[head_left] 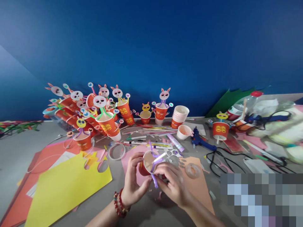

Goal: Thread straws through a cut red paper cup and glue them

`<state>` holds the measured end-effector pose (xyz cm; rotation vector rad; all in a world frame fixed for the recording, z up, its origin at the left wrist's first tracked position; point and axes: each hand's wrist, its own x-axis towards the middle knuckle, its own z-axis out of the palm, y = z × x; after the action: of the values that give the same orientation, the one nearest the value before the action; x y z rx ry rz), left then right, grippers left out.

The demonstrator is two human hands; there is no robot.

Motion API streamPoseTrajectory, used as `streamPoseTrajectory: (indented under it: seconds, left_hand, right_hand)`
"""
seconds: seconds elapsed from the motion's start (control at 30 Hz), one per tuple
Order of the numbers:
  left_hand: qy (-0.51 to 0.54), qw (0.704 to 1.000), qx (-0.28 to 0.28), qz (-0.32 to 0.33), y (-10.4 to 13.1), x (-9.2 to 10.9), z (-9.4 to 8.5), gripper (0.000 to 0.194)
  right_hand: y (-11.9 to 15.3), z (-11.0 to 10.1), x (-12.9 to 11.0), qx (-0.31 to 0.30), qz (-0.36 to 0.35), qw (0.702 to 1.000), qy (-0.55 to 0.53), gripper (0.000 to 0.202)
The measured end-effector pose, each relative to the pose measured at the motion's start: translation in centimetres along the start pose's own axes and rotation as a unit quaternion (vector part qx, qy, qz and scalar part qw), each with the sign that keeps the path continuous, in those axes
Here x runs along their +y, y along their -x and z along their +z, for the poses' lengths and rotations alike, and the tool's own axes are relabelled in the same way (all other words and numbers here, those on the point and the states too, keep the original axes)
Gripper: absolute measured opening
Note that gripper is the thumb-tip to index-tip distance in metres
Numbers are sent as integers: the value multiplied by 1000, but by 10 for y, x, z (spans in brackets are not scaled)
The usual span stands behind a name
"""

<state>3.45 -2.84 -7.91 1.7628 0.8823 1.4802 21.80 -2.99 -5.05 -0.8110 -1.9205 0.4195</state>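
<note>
A red paper cup [143, 169], tilted with its mouth toward the right, is held in my left hand [135, 181], the fingers wrapped round its side. Purple pipe cleaners [154, 180] stick out past the cup's rim at the top and bottom. A white stick [160, 157] slants out of the cup's mouth. My right hand [171, 181] pinches the purple pipe cleaner at the rim; its fingertips are close together there. Beneath the hands lies a pink paper sheet [127, 156].
Decorated red cups [105, 124] crowd the back left. A cup stack [180, 114] stands behind the hands, with a blue glue gun [201, 140] to its right. Yellow paper [71, 186] lies left, orange paper [201, 192] right. Black cables [214, 164] coil farther right.
</note>
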Motion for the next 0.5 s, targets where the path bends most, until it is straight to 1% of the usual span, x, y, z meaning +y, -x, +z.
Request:
streamPoseTrajectory:
  seconds: [0.1, 0.23, 0.5]
  left_hand:
    - [0, 1000, -8, -3, 0, 0, 0, 54]
    - [1, 1000, -5, 6, -1, -2, -1, 53]
    - [-12, 1000, -1, 11, 2, -13, -4, 54]
  right_hand:
    - [1, 0, 1, -3, -3, 1000, -1, 16]
    - [1, 0, 1, -11, -4, 1000, 7, 17]
    - [-1, -1, -1, -9, -1, 1000, 4, 17]
